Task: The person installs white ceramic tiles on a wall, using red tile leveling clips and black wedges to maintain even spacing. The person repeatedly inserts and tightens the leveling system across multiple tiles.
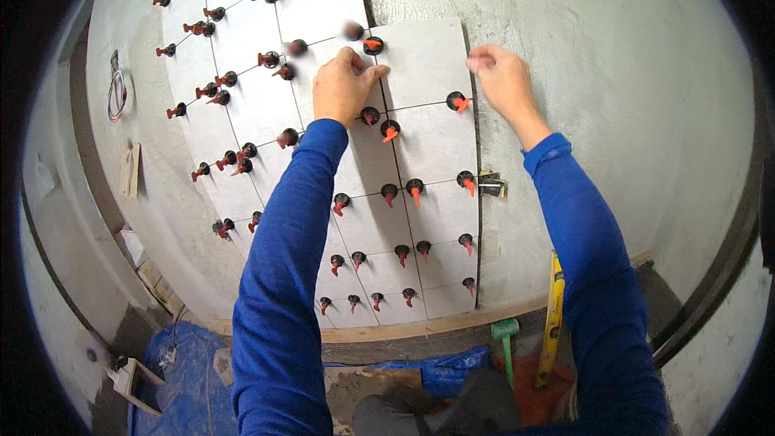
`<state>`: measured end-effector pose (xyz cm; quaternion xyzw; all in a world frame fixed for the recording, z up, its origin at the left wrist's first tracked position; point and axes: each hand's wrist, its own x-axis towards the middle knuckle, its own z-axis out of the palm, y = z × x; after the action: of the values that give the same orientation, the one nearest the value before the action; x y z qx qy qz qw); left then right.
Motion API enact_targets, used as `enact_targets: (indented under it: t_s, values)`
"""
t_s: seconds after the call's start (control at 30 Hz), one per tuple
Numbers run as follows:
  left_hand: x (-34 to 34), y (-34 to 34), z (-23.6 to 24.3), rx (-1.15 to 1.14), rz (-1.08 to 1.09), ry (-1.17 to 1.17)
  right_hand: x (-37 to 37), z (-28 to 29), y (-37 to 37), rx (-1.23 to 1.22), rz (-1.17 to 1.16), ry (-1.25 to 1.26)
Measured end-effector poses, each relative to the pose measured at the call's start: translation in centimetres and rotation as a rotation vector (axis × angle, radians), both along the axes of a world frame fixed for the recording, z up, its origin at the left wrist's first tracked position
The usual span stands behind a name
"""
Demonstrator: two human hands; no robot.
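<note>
My left hand (345,89) is against the white wall tiles (420,69), close to a vertical joint. Its thumb points right, apart from the bent fingers, and nothing shows in it. Just right of it sits a black tile-levelling cap with an orange handle (373,45); a similar cap with an orange handle (390,131) sits lower on the joint. My right hand (502,85) is at the right edge of the upper right tile, fingertips pinched together and slightly blurred. Whatever they may hold cannot be made out. Below it, another orange-handled cap (458,102) sits at the tile edge.
Several red-handled levelling caps (269,59) line the other joints. Bare plastered wall (613,73) lies to the right, with a wall box (491,184) beside the tiles. Below are a yellow spirit level (552,319), a green mallet (505,329) and blue sheeting (190,379).
</note>
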<state>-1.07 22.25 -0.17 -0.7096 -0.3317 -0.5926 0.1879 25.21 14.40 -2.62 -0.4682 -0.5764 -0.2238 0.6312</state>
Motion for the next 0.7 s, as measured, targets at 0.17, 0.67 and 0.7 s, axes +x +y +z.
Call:
enact_targets:
  t_s: [0.17, 0.67, 0.7]
  values:
    - [0.5, -0.2, 0.3, -0.059, -0.012, -0.063, 1.0, -3.8, 1.7, -0.068, 0.091, 0.079]
    - [0.7, -0.2, 0.1, -0.009, 0.052, -0.077, 0.0, -5.4, 2.9, 0.014, 0.184, 0.168]
    - [0.7, -0.1, 0.1, -0.004, 0.052, -0.076, -0.1, -5.4, 3.1, 0.007, 0.184, 0.171]
